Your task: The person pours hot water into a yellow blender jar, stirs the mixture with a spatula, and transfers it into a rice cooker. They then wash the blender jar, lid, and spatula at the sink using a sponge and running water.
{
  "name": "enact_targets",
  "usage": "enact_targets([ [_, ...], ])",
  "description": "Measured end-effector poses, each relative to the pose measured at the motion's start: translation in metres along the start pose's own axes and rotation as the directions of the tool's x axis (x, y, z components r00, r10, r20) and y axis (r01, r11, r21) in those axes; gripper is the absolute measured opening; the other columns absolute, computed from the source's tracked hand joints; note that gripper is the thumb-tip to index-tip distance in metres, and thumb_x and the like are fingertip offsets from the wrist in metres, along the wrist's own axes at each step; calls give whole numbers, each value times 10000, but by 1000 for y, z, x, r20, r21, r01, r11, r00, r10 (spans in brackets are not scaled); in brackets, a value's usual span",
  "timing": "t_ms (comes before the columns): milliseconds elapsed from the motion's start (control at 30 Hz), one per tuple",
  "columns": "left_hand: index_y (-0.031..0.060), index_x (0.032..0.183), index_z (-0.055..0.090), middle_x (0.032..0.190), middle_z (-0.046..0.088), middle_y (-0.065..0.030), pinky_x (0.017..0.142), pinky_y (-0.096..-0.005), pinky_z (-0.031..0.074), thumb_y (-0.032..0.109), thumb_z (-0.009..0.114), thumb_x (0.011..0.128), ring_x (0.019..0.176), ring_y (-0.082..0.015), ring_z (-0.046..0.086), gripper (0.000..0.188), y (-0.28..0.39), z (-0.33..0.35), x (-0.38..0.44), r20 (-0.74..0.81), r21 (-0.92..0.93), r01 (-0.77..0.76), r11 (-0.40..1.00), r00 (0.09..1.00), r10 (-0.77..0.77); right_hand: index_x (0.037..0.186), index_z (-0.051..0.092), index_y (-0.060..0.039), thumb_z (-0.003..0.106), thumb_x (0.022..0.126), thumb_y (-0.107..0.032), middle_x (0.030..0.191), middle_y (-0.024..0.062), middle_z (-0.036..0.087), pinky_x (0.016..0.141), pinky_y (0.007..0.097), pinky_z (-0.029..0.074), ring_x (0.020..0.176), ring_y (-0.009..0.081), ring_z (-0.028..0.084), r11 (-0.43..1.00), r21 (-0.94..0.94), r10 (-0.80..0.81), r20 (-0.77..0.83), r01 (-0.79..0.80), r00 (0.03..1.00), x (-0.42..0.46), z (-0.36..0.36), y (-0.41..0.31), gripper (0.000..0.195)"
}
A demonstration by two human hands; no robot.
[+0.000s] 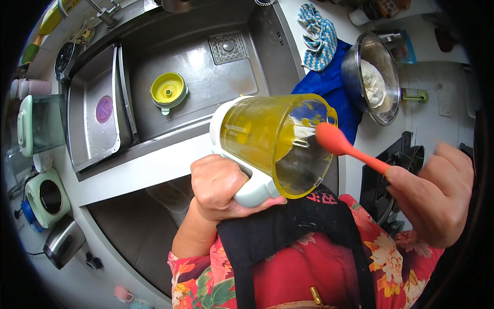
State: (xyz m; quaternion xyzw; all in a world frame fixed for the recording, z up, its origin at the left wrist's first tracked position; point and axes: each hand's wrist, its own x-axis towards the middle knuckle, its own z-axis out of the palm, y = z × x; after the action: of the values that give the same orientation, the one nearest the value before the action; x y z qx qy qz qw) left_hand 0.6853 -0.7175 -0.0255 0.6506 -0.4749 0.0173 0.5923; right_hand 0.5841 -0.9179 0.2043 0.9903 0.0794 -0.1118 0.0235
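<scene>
Gripped by its pale handle, a blender jug [247, 131] lies tilted on its side in my left hand [220, 185]. Yellow residue coats its clear wall, and a metal blade on a white hub [303, 135] shows inside. My right hand [436, 193] holds an orange spatula [332, 139] by its handle. The spatula's head is at the jug's mouth; whether it touches the wall I cannot tell. To the right of the jug, a steel bowl [347, 77] holding white flour [372, 83] rests partly over a blue cloth [322, 79].
A yellow-and-green lid [168, 90] lies in the steel sink [193, 112], left of the drain cover [228, 47]. A steel tray [88, 135] occupies the sink's left end. A knitted blue-and-white cloth [318, 36] lies beyond. Appliances, including a kettle [63, 241], line the left side; a hob [380, 177] is at right.
</scene>
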Motion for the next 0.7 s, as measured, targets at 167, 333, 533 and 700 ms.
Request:
enact_targets([
  [167,92,591,468,473,446,-23,410,-266,320,405,891,554,379,-175,441,527,1,-2,1,-12,20,19,1000,1000,-18,908,667,-33,723,552,-35,561,11,349,436,325,246,481,177,368,997,-73,-13,-47,10,999,6,8,-6,361],
  [333,86,592,473,475,445,-29,413,-268,325,411,889,553,381,-178,439,530,-3,2,3,15,-25,-10,1000,1000,11,941,670,-21,684,584,-43,594,29,370,424,337,301,500,190,423,993,68,-98,-29,100,995,20,55,-1,358],
  [533,59,601,476,491,442,-47,422,-283,341,432,882,564,395,-199,435,552,-4,-6,1,-37,7,65,998,997,-65,935,684,-15,693,553,-52,615,17,364,448,321,266,531,173,376,997,-62,-55,-83,50,995,8,8,0,384],
  [700,41,642,476,508,436,-54,435,-282,359,449,872,577,413,-209,445,573,-9,-6,-2,-18,24,80,996,997,-80,941,686,2,665,552,-55,618,17,349,448,309,297,543,173,397,987,-119,-121,-154,103,981,16,47,-1,394],
])
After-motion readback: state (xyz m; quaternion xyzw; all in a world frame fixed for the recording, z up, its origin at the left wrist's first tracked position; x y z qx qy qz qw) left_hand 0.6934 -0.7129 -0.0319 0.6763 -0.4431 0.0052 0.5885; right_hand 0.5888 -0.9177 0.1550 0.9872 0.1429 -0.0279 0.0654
